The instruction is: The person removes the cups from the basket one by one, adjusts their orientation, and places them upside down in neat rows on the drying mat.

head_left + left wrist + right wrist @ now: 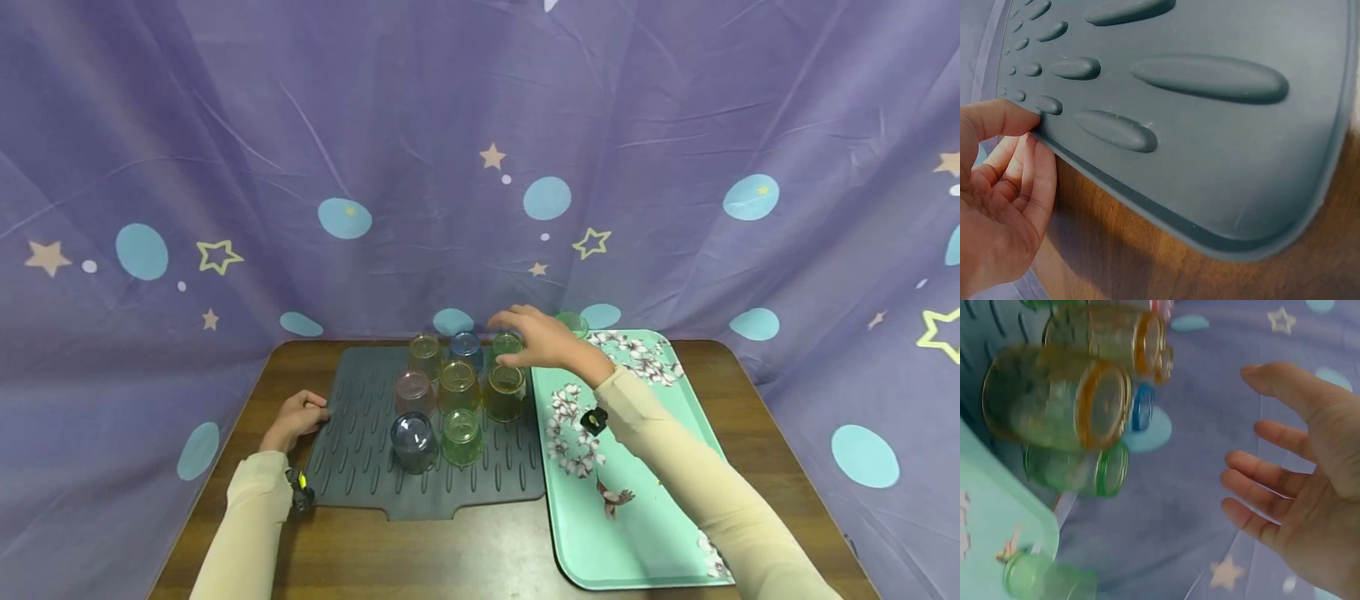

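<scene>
At the left edge of a dark grey ridged drying mat (360,433), my left hand (296,419) pinches the border, thumb on top and fingers below, as the left wrist view shows. Several tinted glasses stand bottom-up together on the mat. My right hand (546,337) hovers over the back right ones, holding nothing, with its fingers spread and slightly bent. Nearest below it are an amber glass (1035,400) and a green glass (1063,469). Another green glass (572,323) stands at the tray's back left corner, partly behind the right hand.
A mint-green tray (592,542) with a flower print lies right of the mat, under the right forearm. Both rest on a brown wooden table (495,550). A purple curtain (420,125) hangs close behind the table and at its sides.
</scene>
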`<state>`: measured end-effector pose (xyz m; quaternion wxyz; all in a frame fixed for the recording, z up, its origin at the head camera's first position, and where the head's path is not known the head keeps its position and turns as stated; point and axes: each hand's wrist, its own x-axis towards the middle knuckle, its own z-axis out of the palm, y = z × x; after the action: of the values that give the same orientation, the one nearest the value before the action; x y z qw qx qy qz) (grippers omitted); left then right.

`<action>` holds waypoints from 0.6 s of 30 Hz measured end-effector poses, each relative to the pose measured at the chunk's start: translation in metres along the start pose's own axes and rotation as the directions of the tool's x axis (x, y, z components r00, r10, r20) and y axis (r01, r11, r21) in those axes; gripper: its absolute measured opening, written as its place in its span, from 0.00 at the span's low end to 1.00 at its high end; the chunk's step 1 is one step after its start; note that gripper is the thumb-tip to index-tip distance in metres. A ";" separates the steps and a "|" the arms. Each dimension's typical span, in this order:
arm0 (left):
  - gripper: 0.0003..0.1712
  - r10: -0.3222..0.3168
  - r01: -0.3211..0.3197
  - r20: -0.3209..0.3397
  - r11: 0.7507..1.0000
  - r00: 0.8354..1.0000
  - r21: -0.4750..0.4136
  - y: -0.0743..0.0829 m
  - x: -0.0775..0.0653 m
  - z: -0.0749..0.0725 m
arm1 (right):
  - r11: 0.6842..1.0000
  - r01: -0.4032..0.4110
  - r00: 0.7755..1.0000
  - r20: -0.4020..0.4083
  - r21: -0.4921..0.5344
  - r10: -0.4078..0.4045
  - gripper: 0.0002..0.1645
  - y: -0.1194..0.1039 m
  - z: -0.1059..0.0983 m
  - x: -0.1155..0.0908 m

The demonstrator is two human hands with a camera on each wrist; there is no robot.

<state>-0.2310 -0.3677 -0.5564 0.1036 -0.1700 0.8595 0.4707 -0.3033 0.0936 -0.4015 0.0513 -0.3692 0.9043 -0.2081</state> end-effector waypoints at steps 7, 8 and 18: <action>0.16 0.011 -0.011 -0.002 1.000 1.000 -0.028 0.000 -0.003 0.002 | 0.982 -0.016 0.984 -0.169 0.189 0.048 0.34 0.042 -0.014 -0.003; 0.16 0.014 -0.014 -0.002 0.999 1.000 -0.031 0.000 -0.002 0.002 | 0.978 -0.016 0.979 -0.196 0.207 0.058 0.34 0.048 -0.014 -0.004; 0.15 0.006 -0.006 -0.009 0.999 1.000 -0.049 0.000 -0.001 0.002 | 0.910 -0.094 0.898 -0.360 0.403 0.252 0.39 0.099 -0.006 -0.016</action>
<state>-0.2301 -0.3661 -0.5574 0.0941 -0.1719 0.8487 0.4912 -0.3573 0.1704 -0.4383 -0.0483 -0.2179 0.8680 -0.4436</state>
